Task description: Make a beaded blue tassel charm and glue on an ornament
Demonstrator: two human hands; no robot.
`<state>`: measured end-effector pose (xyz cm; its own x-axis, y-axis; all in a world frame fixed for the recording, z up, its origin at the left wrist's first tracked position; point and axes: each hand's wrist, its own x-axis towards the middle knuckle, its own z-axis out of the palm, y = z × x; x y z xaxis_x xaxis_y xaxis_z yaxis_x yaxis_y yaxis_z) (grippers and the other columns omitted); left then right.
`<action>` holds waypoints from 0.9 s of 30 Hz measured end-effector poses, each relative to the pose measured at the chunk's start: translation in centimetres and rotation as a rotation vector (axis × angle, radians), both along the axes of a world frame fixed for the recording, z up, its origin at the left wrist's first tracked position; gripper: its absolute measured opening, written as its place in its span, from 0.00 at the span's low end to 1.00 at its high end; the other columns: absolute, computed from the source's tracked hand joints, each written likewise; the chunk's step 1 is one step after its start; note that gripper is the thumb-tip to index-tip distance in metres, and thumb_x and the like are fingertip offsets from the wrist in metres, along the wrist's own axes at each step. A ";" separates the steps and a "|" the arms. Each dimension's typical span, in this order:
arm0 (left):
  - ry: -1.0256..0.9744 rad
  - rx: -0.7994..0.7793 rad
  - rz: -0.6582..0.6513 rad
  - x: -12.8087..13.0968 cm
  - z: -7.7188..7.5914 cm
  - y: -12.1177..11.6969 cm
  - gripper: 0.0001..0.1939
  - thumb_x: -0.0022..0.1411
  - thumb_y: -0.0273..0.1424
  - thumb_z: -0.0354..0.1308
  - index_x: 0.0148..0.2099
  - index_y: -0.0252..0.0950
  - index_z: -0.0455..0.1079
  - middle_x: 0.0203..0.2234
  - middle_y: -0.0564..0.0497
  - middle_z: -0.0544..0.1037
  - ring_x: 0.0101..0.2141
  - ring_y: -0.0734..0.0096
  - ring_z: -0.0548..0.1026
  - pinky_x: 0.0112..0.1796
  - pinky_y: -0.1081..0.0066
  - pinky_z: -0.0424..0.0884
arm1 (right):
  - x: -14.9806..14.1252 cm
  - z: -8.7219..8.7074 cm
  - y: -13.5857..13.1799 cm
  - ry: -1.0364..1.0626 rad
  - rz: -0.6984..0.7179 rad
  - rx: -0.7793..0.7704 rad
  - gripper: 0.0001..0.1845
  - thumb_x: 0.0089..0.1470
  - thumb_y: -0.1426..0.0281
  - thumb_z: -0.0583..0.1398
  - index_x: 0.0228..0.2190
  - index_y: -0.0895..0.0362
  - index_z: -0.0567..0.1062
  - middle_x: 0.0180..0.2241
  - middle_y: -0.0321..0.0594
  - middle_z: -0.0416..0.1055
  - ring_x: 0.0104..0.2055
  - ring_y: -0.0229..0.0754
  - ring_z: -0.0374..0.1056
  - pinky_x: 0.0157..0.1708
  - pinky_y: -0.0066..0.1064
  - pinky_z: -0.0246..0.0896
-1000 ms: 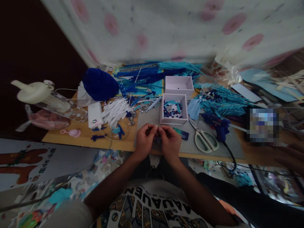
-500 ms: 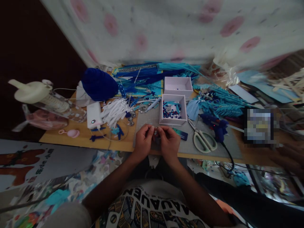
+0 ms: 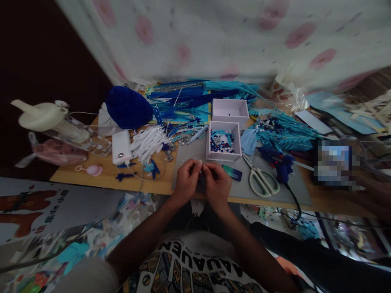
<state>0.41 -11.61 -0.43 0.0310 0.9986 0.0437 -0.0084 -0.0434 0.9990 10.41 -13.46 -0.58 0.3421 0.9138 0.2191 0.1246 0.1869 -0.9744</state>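
My left hand (image 3: 187, 179) and my right hand (image 3: 217, 181) meet over the grey cutting mat (image 3: 189, 152) near the table's front edge. Thumbs and forefingers of both are pinched together, tip to tip. Whatever small thing sits between them is mostly covered by the fingers and too small to name. Just beyond the hands stands a white box (image 3: 223, 156) with blue, red and white beads (image 3: 217, 146) inside. Beside my right hand lies a dark green-blue card (image 3: 232, 173).
White-handled scissors (image 3: 263, 183) and a blue glue gun (image 3: 279, 160) with a trailing cord lie to the right. At left are a power bank (image 3: 121, 148), white fuzzy strips (image 3: 149, 142) and a clear tumbler (image 3: 73, 130). A second white box (image 3: 230, 108) stands behind.
My hands stay in nearly the same place, with fingertips drawn slightly closer together. The small thing between them shows less than before. At far right, another person's hand has shifted slightly.
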 end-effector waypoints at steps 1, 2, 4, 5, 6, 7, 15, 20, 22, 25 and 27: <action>0.011 0.003 0.002 0.0 0.0 0.0 0.21 0.67 0.48 0.56 0.30 0.36 0.67 0.23 0.56 0.68 0.25 0.76 0.64 0.27 0.74 0.60 | 0.0 0.0 0.0 -0.023 -0.002 0.017 0.08 0.58 0.66 0.62 0.29 0.55 0.79 0.27 0.35 0.75 0.30 0.38 0.69 0.33 0.30 0.64; 0.019 0.008 0.004 -0.1 0.0 0.0 0.21 0.67 0.47 0.56 0.30 0.36 0.67 0.23 0.56 0.68 0.25 0.76 0.64 0.27 0.74 0.60 | 0.0 0.0 -0.1 -0.034 -0.003 0.026 0.08 0.58 0.67 0.62 0.29 0.55 0.79 0.27 0.35 0.75 0.30 0.38 0.69 0.34 0.30 0.64; 0.017 0.011 0.008 -0.1 0.0 0.0 0.21 0.67 0.46 0.56 0.29 0.36 0.66 0.22 0.56 0.68 0.25 0.76 0.63 0.27 0.74 0.60 | 0.0 0.0 -0.1 -0.011 -0.001 0.015 0.08 0.58 0.67 0.62 0.29 0.55 0.79 0.27 0.34 0.75 0.29 0.37 0.69 0.32 0.29 0.63; 0.006 0.005 0.010 -0.1 0.1 0.0 0.21 0.67 0.46 0.56 0.29 0.36 0.66 0.22 0.56 0.67 0.24 0.76 0.63 0.26 0.74 0.59 | 0.0 0.0 0.0 0.022 0.000 0.001 0.08 0.58 0.66 0.63 0.29 0.55 0.79 0.26 0.34 0.74 0.28 0.37 0.68 0.31 0.29 0.63; -0.010 -0.006 0.010 0.0 0.1 0.0 0.20 0.66 0.46 0.56 0.29 0.36 0.66 0.21 0.57 0.67 0.23 0.77 0.62 0.25 0.75 0.58 | 0.0 0.0 0.0 0.063 0.003 -0.017 0.08 0.57 0.65 0.63 0.29 0.55 0.78 0.25 0.33 0.74 0.27 0.37 0.68 0.29 0.29 0.62; -0.029 -0.021 0.008 0.0 0.1 0.0 0.20 0.66 0.47 0.56 0.29 0.36 0.66 0.20 0.57 0.66 0.22 0.77 0.62 0.25 0.75 0.58 | 0.0 0.0 0.1 0.107 0.006 -0.035 0.08 0.56 0.64 0.64 0.29 0.55 0.78 0.25 0.33 0.74 0.26 0.37 0.68 0.28 0.28 0.62; -0.118 -0.094 -0.034 0.0 0.3 0.0 0.20 0.62 0.48 0.61 0.32 0.36 0.67 0.17 0.59 0.65 0.19 0.78 0.62 0.22 0.76 0.57 | -0.1 0.2 0.4 0.251 -0.007 -0.106 0.12 0.52 0.60 0.66 0.28 0.56 0.77 0.23 0.34 0.73 0.25 0.37 0.67 0.25 0.28 0.63; -0.140 -0.087 -0.048 -0.2 0.3 0.0 0.20 0.62 0.48 0.61 0.31 0.36 0.68 0.18 0.58 0.66 0.19 0.79 0.62 0.23 0.76 0.58 | -0.2 0.3 0.2 0.225 -0.012 -0.096 0.11 0.53 0.60 0.65 0.28 0.55 0.78 0.23 0.34 0.74 0.25 0.37 0.68 0.27 0.29 0.65; -0.148 -0.087 -0.054 -0.2 0.2 -0.1 0.20 0.62 0.47 0.61 0.31 0.36 0.68 0.18 0.58 0.66 0.19 0.79 0.62 0.23 0.76 0.58 | -0.1 0.4 0.2 0.207 -0.011 -0.088 0.11 0.53 0.61 0.65 0.28 0.55 0.78 0.23 0.34 0.74 0.25 0.38 0.68 0.27 0.29 0.65; -0.148 -0.093 -0.055 -0.3 0.2 -0.1 0.20 0.61 0.48 0.62 0.31 0.35 0.68 0.17 0.58 0.66 0.19 0.79 0.62 0.23 0.76 0.58 | -0.1 0.3 0.2 0.189 -0.011 -0.079 0.11 0.54 0.61 0.65 0.28 0.55 0.78 0.24 0.35 0.75 0.26 0.38 0.68 0.27 0.29 0.65; -0.140 -0.093 -0.053 -0.3 0.2 -0.1 0.20 0.61 0.48 0.62 0.31 0.35 0.68 0.17 0.58 0.66 0.19 0.79 0.62 0.23 0.76 0.58 | -0.1 0.3 0.2 0.186 -0.006 -0.078 0.11 0.54 0.61 0.65 0.29 0.55 0.78 0.24 0.34 0.75 0.25 0.38 0.68 0.27 0.29 0.65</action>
<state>0.12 -11.67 -0.19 0.0838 0.9956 -0.0411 -0.1478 0.0532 0.9876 10.33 -13.29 -0.28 0.3757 0.9233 0.0802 -0.0578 0.1097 -0.9923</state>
